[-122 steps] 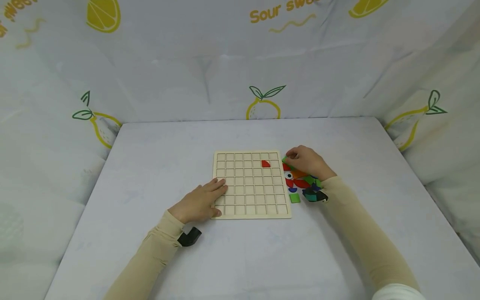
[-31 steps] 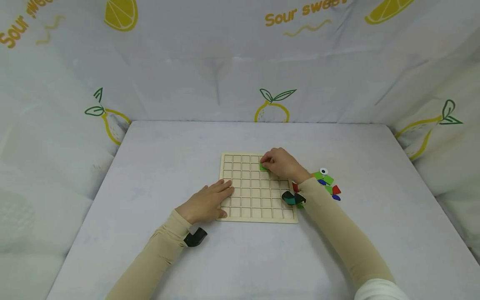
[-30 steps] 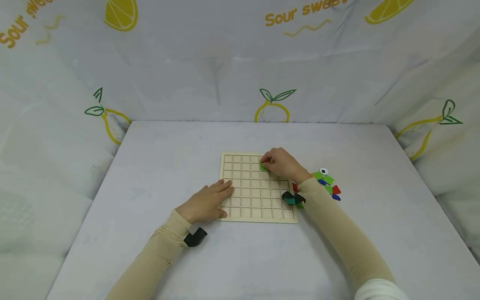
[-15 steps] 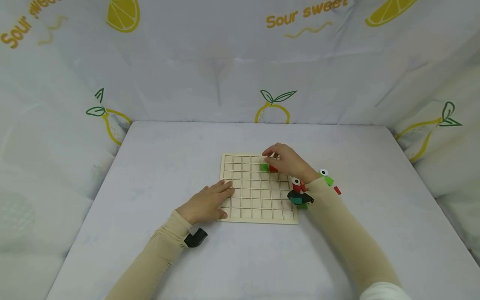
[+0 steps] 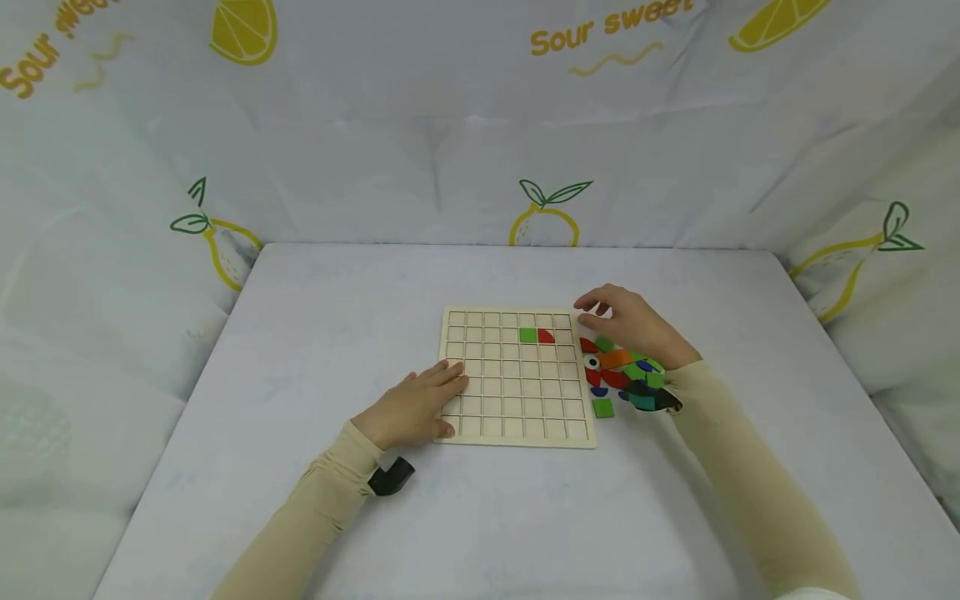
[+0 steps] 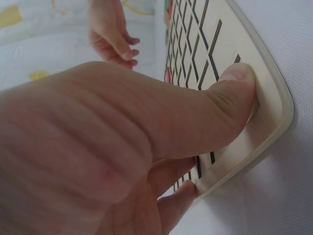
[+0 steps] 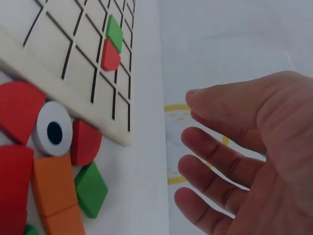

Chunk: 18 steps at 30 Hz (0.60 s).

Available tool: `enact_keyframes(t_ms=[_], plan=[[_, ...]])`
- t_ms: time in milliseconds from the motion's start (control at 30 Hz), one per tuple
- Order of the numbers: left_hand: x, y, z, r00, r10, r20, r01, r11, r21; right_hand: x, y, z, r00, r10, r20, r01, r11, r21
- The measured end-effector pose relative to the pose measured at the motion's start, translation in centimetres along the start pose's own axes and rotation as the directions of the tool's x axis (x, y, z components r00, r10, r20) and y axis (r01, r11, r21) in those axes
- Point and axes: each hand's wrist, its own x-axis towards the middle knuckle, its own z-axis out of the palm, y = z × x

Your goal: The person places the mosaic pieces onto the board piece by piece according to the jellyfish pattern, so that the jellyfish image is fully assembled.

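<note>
A wooden grid board [image 5: 501, 392] lies on the white table. My left hand [image 5: 416, 402] rests on its left edge, fingers spread; in the left wrist view the thumb [image 6: 234, 81] presses on a corner of the board. Two pieces sit side by side in cells near the board's far right: a green square [image 5: 528, 335] and a red quarter-round [image 5: 546, 336]. My right hand [image 5: 630, 321] hovers past the board's far right corner, fingers loosely bent and holding nothing, as the right wrist view also shows.
Right of the board lies a pile of coloured pieces, with an orange piece [image 5: 615, 359], a white disc with a black dot [image 7: 54, 128] and red, blue and green ones. A separate green square [image 5: 603, 408] lies by the near right edge. A lemon-print curtain [image 5: 420, 125] hangs behind the table.
The green square has been let go in a cell left of the red quarter-round. My right hand has drawn back to the right, off the board. My left hand has stayed in place.
</note>
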Motion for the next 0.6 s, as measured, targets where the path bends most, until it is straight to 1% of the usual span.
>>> enact_keyframes(t_ms=[133,367,600], plan=[[0.0,0.0,0.0,1.000,0.001,-0.001,-0.001,1.000,-0.004,-0.5,0.8,-0.2,1.000,0.025,0.011,-0.025,0.999,-0.039],[0.0,0.0,0.1,1.000,0.005,-0.003,-0.005,1.000,-0.005,-1.0,1.9,0.1,0.991,0.104,0.078,-0.099,0.992,-0.073],[0.0,0.0,0.1,1.000,0.009,-0.007,-0.009,1.000,-0.007,-1.0,2.8,0.6,0.989,0.103,0.103,-0.089,0.988,-0.128]])
